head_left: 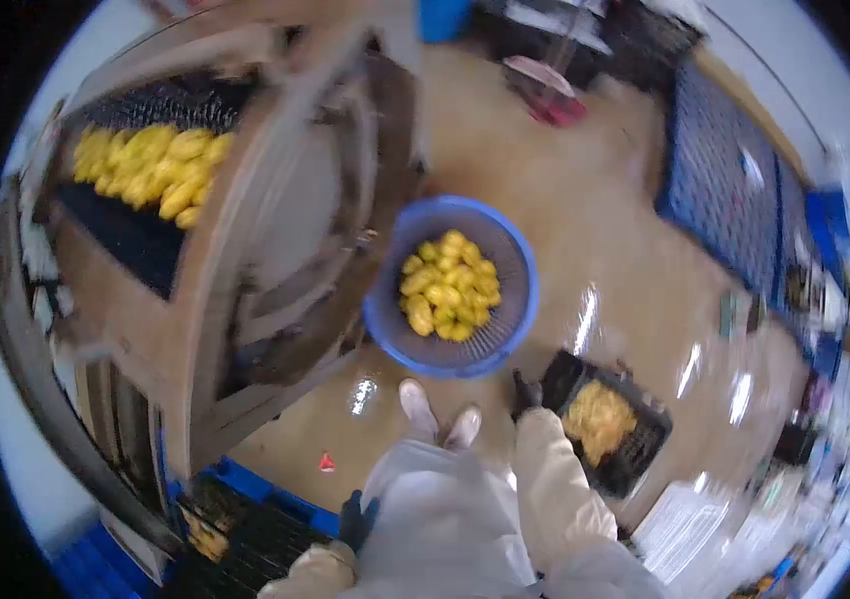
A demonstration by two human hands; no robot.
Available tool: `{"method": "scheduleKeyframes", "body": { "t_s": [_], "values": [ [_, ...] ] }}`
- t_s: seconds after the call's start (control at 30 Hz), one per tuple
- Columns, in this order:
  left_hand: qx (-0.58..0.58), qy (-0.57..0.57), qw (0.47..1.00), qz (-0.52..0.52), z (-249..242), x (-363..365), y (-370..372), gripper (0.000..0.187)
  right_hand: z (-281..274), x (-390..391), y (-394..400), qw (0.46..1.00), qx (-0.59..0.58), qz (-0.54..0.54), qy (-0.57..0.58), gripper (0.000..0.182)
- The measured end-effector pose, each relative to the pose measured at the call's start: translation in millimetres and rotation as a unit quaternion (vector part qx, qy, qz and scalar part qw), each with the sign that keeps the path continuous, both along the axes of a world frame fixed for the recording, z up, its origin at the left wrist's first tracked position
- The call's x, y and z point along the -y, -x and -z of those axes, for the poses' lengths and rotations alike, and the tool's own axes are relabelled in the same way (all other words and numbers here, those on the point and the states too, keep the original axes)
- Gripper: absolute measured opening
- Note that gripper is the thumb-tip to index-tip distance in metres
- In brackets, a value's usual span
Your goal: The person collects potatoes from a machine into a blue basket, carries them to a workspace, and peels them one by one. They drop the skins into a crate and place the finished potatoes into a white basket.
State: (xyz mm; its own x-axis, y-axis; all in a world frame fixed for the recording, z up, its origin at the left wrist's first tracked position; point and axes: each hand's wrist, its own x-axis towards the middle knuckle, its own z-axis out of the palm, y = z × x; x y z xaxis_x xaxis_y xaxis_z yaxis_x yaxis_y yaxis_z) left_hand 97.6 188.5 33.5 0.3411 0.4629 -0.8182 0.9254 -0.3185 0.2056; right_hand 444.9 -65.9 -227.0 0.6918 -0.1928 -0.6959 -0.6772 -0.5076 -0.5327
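My left hand [357, 521], in a dark glove, hangs low beside my apron with its fingers apart and nothing in them. My right hand [527, 392], gloved the same way, reaches forward to the left edge of a black crate [652, 454], its fingers stretched out. A pale yellow heap [600, 421] lies in that crate. In front of my boots [440, 414] stands a round blue basket [523, 270], part filled with yellow oval produce [450, 285].
At the left a large brown-framed machine [210, 329] carries more yellow produce [150, 165] on a dark belt. Dark crates [245, 544] stand low left. A blue pallet [715, 175] leans far right. Glare marks the wet-looking floor [585, 210]; a red scrap [326, 461] lies on it.
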Motion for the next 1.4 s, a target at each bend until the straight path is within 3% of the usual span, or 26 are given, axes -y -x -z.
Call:
{"method": "scheduleKeyframes", "body": {
  "t_s": [0.07, 0.1, 0.17, 0.2, 0.23, 0.27, 0.3, 0.33, 0.37, 0.4, 0.43, 0.57, 0.63, 0.7, 0.77, 0.8, 0.83, 0.87, 0.97, 1.03, 1.07, 1.2, 1.3, 1.33, 1.37, 1.4],
  "values": [
    [-0.049, 0.021, 0.998, -0.033, -36, 6, -27, 0.063, 149, 29, 61, 0.998, 0.057, 0.009, 0.000, 0.057],
    [-0.058, 0.030, 0.998, -0.006, -25, 8, -4, 0.063, 120, 7, 61, 0.998, 0.048, 0.035, 0.013, 0.057],
    [0.143, -0.048, 0.982, 0.113, 0, 23, 57, 0.052, 55, -32, 40, 0.958, -0.051, 0.231, -0.161, 0.035],
    [0.004, -0.015, 0.996, 0.087, -10, 25, 33, 0.048, 27, -49, 28, 0.919, -0.087, 0.293, -0.251, 0.033],
    [0.001, -0.009, 0.994, 0.108, 11, 22, 66, 0.048, 14, -65, 21, 0.826, -0.098, 0.388, -0.397, 0.025],
    [0.051, 0.048, 0.997, -0.021, 45, 14, 121, 0.047, 10, -80, 25, 0.918, 0.145, 0.137, -0.344, 0.023],
    [0.096, 0.106, 0.978, -0.152, 66, 2, 153, 0.045, 10, -86, 24, 0.932, 0.202, 0.059, -0.294, 0.020],
    [0.091, 0.113, 0.981, -0.132, 67, -7, 153, 0.045, 12, -88, 23, 0.937, 0.253, -0.020, -0.239, 0.021],
    [0.082, 0.107, 0.988, -0.080, 67, -14, 150, 0.045, 16, -86, 24, 0.938, 0.259, -0.003, -0.229, 0.021],
    [0.074, 0.100, 0.992, -0.031, 68, -20, 148, 0.045, 21, -84, 27, 0.893, 0.159, 0.144, -0.396, 0.028],
    [0.065, 0.089, 0.994, 0.016, 64, -24, 140, 0.045, 26, -88, 33, 0.789, 0.053, 0.279, -0.545, 0.037],
    [0.042, 0.036, 0.978, 0.201, 50, -48, 109, 0.045, 43, -111, 74, 0.789, 0.097, 0.325, -0.513, 0.038],
    [0.053, 0.021, 0.965, 0.257, 78, -81, 122, 0.045, -14, -128, 108, 0.701, -0.022, 0.508, -0.501, 0.047],
    [0.316, -0.179, 0.771, 0.523, 159, -140, 173, 0.029, -8, -137, 171, 0.783, 0.124, 0.405, -0.455, 0.048],
    [0.167, -0.033, 0.957, 0.234, 164, -143, 155, 0.017, 44, -147, 241, 0.845, 0.306, 0.297, -0.323, 0.051],
    [0.172, -0.026, 0.956, 0.238, 166, -147, 139, 0.017, 0, -129, 250, 0.752, 0.147, 0.478, -0.429, 0.051],
    [0.111, 0.106, 0.988, 0.029, 174, -159, 109, 0.022, -46, -114, 251, 0.602, -0.008, 0.618, -0.506, 0.051],
    [0.019, 0.228, 0.958, -0.174, 167, -161, 84, 0.030, -40, -106, 269, 0.598, 0.004, 0.629, -0.497, 0.051],
    [0.077, 0.289, 0.927, -0.227, 148, -123, 36, 0.019, 11, -68, 345, 0.625, 0.038, 0.605, -0.492, 0.049],
    [0.078, 0.347, 0.908, -0.223, 190, -121, 33, 0.020, 13, -35, 382, 0.691, 0.044, 0.586, -0.420, 0.046],
    [0.103, 0.398, 0.884, -0.222, 209, -132, 18, 0.022, 13, -45, 379, 0.669, 0.043, 0.636, -0.383, 0.042],
    [0.040, 0.357, 0.916, -0.180, 192, -36, 13, 0.030, -29, 36, 439, 0.690, 0.012, 0.615, -0.381, 0.037],
    [0.060, 0.543, 0.838, 0.012, 237, -32, 37, 0.042, -52, 39, 478, 0.704, 0.054, 0.611, -0.358, 0.035],
    [0.121, 0.453, 0.841, 0.269, 229, -4, 44, 0.047, -54, 51, 494, 0.687, 0.064, 0.647, -0.324, 0.033],
    [0.180, 0.327, 0.778, 0.505, 219, 22, 54, 0.052, -55, 64, 513, 0.681, 0.069, 0.652, -0.326, 0.033],
    [0.225, 0.175, 0.654, 0.701, 206, 51, 67, 0.058, -58, 81, 540, 0.688, 0.048, 0.645, -0.331, 0.035]
  ]
}}
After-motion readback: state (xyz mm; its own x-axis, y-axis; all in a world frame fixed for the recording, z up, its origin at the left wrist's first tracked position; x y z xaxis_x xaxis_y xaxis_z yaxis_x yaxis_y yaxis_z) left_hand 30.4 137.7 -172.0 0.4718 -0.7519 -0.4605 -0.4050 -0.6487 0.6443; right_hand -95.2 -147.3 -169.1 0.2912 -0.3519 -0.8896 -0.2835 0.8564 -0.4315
